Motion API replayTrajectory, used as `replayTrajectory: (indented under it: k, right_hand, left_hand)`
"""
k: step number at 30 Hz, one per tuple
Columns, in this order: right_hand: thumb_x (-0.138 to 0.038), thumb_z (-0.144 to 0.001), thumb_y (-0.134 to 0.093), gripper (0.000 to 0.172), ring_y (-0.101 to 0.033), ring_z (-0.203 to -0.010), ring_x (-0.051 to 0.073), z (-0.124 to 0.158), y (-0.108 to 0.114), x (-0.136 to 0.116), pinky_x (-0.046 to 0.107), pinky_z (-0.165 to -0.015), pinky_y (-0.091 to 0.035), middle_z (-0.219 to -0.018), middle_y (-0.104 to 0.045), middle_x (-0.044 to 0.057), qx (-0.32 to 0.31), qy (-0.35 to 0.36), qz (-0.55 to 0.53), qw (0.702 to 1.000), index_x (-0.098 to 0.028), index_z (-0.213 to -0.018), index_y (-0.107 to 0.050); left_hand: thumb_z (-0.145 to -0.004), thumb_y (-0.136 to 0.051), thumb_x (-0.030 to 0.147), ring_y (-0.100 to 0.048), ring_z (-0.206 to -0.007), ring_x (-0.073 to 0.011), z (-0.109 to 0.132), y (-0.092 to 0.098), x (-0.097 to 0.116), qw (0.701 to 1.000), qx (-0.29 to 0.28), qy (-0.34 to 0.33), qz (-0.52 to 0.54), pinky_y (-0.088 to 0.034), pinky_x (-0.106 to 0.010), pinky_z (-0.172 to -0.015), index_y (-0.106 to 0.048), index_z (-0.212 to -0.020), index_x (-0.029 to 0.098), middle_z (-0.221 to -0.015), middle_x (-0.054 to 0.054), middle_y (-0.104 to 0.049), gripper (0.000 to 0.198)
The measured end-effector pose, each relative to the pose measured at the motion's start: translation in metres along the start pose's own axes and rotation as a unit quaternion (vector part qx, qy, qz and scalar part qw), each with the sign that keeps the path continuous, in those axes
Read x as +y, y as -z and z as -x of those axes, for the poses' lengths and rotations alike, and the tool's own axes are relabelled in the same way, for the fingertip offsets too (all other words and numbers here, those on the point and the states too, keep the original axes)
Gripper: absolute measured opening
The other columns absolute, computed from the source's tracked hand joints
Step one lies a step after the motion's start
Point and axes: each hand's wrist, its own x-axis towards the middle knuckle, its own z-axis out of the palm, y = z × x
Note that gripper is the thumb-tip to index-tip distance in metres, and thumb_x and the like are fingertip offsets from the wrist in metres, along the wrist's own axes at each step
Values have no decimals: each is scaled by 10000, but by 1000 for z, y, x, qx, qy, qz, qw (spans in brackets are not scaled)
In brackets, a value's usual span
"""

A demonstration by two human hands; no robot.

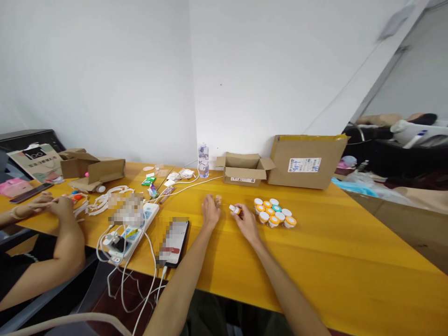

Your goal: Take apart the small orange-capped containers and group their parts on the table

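My right hand [246, 220] rests on the yellow table [315, 252] with its fingers closed on a small white and orange container [234, 209]. My left hand [210, 211] lies just to the left, fingers curled around a small tan piece [218, 200] at its fingertips. Right of my right hand stands a cluster of several small cups [275, 212] with white, orange and teal lids.
A phone [174, 242] and a white power strip [131, 231] with cables lie left of my arms. Another person's hands [52, 205] work at the far left. A small open box [244, 169], a large box [307, 160] and a bottle [203, 160] stand by the wall.
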Motion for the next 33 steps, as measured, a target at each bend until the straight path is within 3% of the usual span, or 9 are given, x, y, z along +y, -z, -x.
replayTrajectory:
  k: [4,7,9,15,25,33]
  right_hand:
    - [-381,-747,-579,200,-666,-811,251,-1,-1,-2,400,-775,-551,-904,-709,54,0,-7,-9,1000,-258,-904,-594]
    - [-373,-741,-587,209,-667,-834,252,-2,-1,-3,409,-805,-546,-928,-709,51,-6,-8,-11,1000,-260,-917,-596]
    - [-373,-741,-598,222,-669,-864,249,-2,-1,-5,408,-827,-543,-960,-711,48,-18,-6,-17,1000,-263,-934,-601]
    - [-366,-750,-612,221,-679,-865,225,-1,-4,-6,378,-819,-550,-952,-715,32,-58,-14,-60,996,-254,-940,-600]
    - [-338,-733,-637,225,-687,-826,214,-2,-5,-9,364,-790,-555,-925,-718,26,-90,-31,-102,990,-242,-933,-597]
    - [-324,-755,-617,197,-669,-840,221,-2,-1,-13,362,-778,-537,-925,-718,24,-94,-12,-49,994,-247,-937,-621]
  left_hand:
    - [-830,-615,235,-643,-868,-218,6,5,3,999,-22,-7,44,-444,-334,-823,-571,-835,218,-851,-49,-665,48]
    - [-878,-551,342,-636,-781,-194,12,10,10,990,-82,-52,104,-467,-317,-775,-607,-819,212,-820,-35,-683,153]
    - [-888,-533,382,-642,-824,-193,15,12,14,980,-116,-82,139,-481,-314,-797,-634,-875,210,-884,-40,-702,200]
    - [-875,-555,402,-634,-823,-184,20,15,19,952,-216,-129,176,-496,-307,-801,-649,-940,204,-907,-36,-708,228]
    - [-830,-613,488,-589,-728,-159,17,12,10,939,-219,-96,246,-466,-271,-706,-643,-855,183,-781,-10,-661,308]
    - [-830,-623,482,-591,-722,-154,18,15,13,939,-215,-98,250,-474,-274,-716,-643,-842,180,-774,-5,-659,302]
